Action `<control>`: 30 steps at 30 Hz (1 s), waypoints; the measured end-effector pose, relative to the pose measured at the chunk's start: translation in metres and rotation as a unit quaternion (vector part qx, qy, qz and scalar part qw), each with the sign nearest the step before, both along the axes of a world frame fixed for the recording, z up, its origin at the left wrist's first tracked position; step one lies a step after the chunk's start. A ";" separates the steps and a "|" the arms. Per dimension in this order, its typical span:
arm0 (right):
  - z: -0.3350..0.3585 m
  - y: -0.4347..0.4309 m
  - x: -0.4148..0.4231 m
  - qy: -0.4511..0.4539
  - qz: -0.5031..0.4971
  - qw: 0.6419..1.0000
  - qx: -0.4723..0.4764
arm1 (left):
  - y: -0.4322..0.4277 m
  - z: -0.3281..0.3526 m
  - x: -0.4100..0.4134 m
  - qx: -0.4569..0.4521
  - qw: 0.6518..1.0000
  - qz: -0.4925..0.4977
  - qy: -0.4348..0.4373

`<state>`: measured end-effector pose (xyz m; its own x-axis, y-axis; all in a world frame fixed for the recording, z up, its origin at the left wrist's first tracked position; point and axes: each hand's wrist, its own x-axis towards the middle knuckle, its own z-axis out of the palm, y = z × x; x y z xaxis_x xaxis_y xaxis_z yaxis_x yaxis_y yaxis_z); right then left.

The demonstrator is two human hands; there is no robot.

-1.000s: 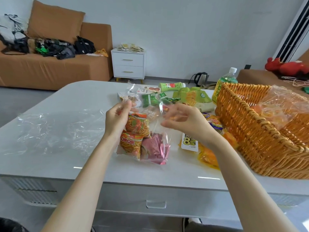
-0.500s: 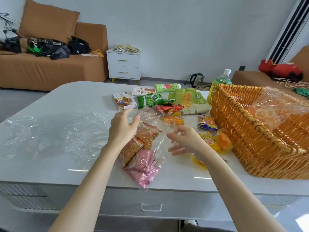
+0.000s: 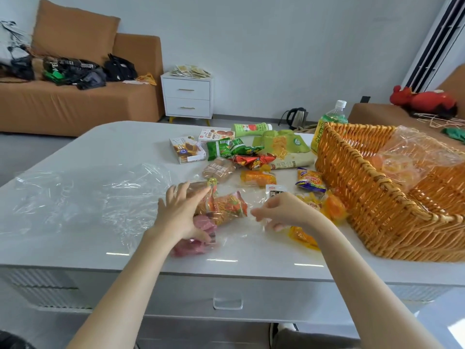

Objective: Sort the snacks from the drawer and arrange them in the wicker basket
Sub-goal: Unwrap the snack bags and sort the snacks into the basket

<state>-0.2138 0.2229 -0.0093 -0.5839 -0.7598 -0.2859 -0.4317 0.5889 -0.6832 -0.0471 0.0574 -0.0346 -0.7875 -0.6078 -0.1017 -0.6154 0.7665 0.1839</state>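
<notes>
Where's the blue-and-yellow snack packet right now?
Head view: the blue-and-yellow snack packet lies on the white table, right of centre, just beside the wicker basket at its left wall, with an orange packet to its left.

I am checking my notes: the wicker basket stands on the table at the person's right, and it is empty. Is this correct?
Not empty: the head view shows a clear bag of orange snacks inside the wicker basket. The rest is correct.
</notes>
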 end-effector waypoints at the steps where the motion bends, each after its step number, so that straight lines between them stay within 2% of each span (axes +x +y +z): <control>1: -0.002 0.001 0.001 -0.017 0.019 1.000 0.015 | -0.005 0.000 0.004 0.002 1.000 -0.005 0.003; 3: -0.004 0.001 0.001 0.009 0.037 0.999 0.022 | -0.010 0.000 0.007 0.044 0.999 -0.014 0.006; 5: -0.008 -0.005 -0.002 0.040 0.014 0.998 -0.037 | -0.010 -0.001 0.006 0.106 0.994 -0.021 0.007; 7: -0.016 -0.013 -0.002 -0.003 -0.023 0.996 -0.087 | -0.009 -0.001 0.008 0.133 0.991 -0.004 0.004; 10: -0.026 -0.025 0.007 -0.086 -0.030 0.992 -0.086 | -0.014 -0.006 0.011 0.147 0.989 -0.006 0.013; 13: -0.037 -0.038 0.014 -0.165 -0.082 0.978 -0.100 | -0.019 -0.013 0.011 0.168 0.985 -0.035 0.029; 19: -0.048 -0.049 0.018 -0.197 -0.172 0.957 -0.124 | -0.021 -0.019 0.012 0.162 0.986 -0.033 0.034; 23: -0.054 -0.050 0.015 -0.169 -0.233 0.937 -0.198 | -0.021 -0.021 0.012 0.158 0.986 -0.036 0.038; 27: -0.061 -0.057 0.023 -0.180 -0.197 0.947 -0.178 | -0.020 -0.021 0.013 0.160 0.986 -0.032 0.037; 30: -0.058 -0.062 0.021 -0.264 -0.124 0.941 -0.174 | -0.021 -0.021 0.015 0.159 0.986 -0.032 0.044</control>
